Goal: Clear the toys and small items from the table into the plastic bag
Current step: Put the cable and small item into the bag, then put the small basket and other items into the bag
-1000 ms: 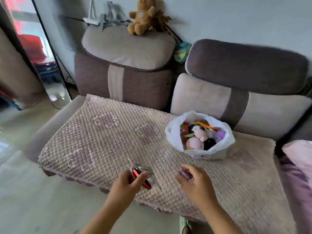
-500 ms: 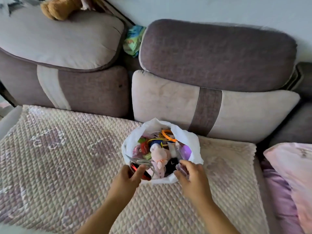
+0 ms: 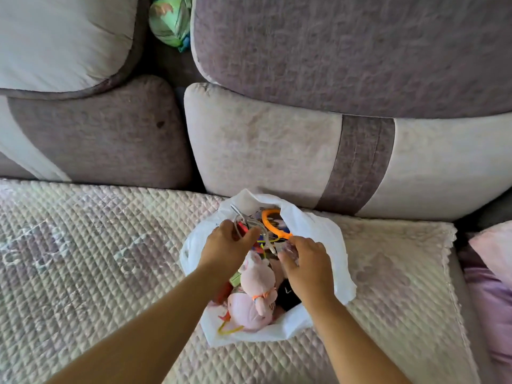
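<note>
Two hands over open bag point(image 3: 318, 234), on quilted sofa cover point(image 3: 97, 245). Left hand point(image 3: 225, 245) curled round wire-and-red bundle point(image 3: 243, 227), above far rim. Right hand point(image 3: 306, 266) pinching small clear item point(image 3: 289, 249), hard to identify. Bag near full: pink plush point(image 3: 256, 293), orange ring point(image 3: 274, 224) on top. Risks: wires may snag ring on release; limp rim could fold, spill contents; clear item might bounce off plush.
</note>
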The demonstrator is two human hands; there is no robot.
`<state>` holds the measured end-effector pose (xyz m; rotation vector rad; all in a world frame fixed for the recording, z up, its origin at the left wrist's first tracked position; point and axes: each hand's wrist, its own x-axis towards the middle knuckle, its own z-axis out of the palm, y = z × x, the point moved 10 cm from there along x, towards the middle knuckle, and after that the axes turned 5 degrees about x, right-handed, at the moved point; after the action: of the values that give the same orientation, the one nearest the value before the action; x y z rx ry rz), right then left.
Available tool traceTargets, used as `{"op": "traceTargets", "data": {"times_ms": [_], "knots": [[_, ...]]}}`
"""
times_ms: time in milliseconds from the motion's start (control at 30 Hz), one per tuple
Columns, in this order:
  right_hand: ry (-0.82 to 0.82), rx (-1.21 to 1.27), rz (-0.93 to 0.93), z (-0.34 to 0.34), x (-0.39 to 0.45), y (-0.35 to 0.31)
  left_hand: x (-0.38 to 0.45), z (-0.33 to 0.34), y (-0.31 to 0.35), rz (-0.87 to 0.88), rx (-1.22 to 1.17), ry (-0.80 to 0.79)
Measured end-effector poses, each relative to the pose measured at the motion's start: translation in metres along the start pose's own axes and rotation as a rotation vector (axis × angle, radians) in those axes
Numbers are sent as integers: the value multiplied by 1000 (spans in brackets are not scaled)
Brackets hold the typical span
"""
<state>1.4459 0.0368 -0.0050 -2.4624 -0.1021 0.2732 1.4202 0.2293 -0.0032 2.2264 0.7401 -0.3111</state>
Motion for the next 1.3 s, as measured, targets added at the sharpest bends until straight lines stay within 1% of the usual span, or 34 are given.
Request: {"op": "traceTargets", "data": {"times_ms": [100, 233, 300, 400, 467, 533, 600, 667, 700, 767, 833, 900, 1033, 1167, 1233, 1300], "knots": [[30, -20, 21, 7, 17, 8, 27, 18, 6, 37, 42, -50], [114, -121, 65, 1, 36, 31, 59, 36, 15, 81, 55, -95], [84, -209, 136, 4, 47, 48, 72, 47, 21, 104, 54, -128], [-13, -381, 250, 12, 60, 72, 90, 65, 27, 146, 61, -161], [-47, -403, 285, 17, 67, 80, 100, 74, 30, 178, 73, -164], [-5, -359, 265, 15, 74, 81, 107, 85, 28, 199, 116, -177], [140, -232, 256, 0, 76, 81, 110, 95, 19, 199, 227, -198], [294, -92, 262, -17, 75, 82, 111, 106, 7, 193, 415, -225], [337, -54, 258, -21, 74, 82, 110, 114, 0, 184, 524, -254], [344, -35, 255, -20, 73, 82, 106, 128, -14, 166, 702, -318], [321, -42, 260, -17, 73, 83, 100, 134, -19, 175, 784, -322], [306, -47, 255, -15, 71, 80, 99, 133, -18, 193, 758, -306], [283, -56, 201, -10, 64, 68, 91, 119, -20, 217, 618, -266], [196, -122, 207, 0, 55, 61, 67, 98, -22, 282, 524, -194], [197, -130, 181, -3, 47, 49, 50, 86, -29, 255, 465, -178], [209, -114, 110, -8, 36, 32, 29, 75, -38, 218, 396, -166]]}}
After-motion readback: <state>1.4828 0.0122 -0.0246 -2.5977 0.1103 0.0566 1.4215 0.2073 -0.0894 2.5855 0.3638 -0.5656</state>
